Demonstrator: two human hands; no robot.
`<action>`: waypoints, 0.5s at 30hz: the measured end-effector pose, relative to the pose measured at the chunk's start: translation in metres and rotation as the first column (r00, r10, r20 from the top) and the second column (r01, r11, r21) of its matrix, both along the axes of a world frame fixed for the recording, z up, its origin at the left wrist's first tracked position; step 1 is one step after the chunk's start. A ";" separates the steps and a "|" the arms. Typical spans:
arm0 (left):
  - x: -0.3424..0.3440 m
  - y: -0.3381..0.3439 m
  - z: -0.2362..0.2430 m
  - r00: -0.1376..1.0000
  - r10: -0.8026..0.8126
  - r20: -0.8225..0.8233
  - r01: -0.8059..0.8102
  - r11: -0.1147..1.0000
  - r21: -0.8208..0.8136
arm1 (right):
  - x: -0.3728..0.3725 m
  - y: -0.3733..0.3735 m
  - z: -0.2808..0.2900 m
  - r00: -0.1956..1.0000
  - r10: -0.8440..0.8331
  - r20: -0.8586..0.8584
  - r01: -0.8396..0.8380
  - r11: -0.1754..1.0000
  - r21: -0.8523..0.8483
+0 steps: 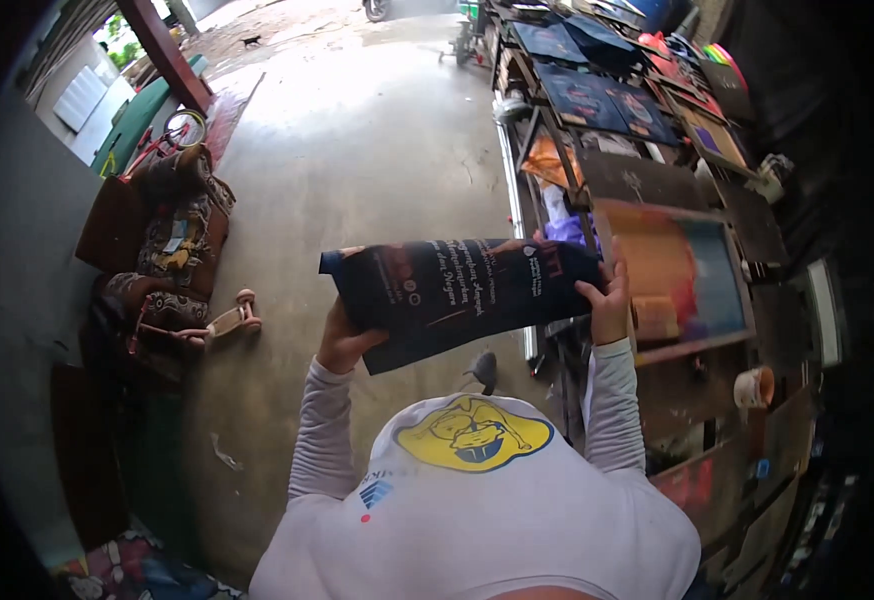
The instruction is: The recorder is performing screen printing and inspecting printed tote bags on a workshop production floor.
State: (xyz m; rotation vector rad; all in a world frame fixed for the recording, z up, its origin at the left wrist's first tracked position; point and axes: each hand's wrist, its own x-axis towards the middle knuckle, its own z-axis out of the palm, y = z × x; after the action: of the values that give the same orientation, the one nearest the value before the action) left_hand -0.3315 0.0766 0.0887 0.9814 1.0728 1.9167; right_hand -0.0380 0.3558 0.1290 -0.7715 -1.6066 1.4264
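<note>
A dark navy, folded printed cloth or sheet (457, 300) with pale lettering is stretched out in front of my chest. My left hand (343, 342) grips its left end, thumb on top. At the other end my right hand (608, 304) pinches the edge between thumb and fingers. The fingers behind the piece are partly hidden. Beyond my right hand, on the workbench, lies a wooden-edged frame (669, 262) with an orange and blue-green surface.
More dark printed pieces (597, 100) lie on the bench at the far right. A round, pinkish-white container (754, 388) sits nearer. To the left stand a patterned armchair (172, 245) and a small ride-on toy (232, 318) on the concrete floor (357, 140). A bicycle (182, 128) is behind.
</note>
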 end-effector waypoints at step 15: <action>-0.058 0.267 -0.057 0.934 0.303 0.187 -0.255 0.935 -0.246 | -0.175 0.157 -0.020 0.622 0.783 -0.009 -0.692 0.544 -0.474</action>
State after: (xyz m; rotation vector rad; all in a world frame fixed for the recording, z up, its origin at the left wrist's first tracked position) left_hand -0.3898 0.3437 0.0314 0.4968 1.3111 2.0233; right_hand -0.2127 0.5128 0.1086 -0.4701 -1.9125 2.4744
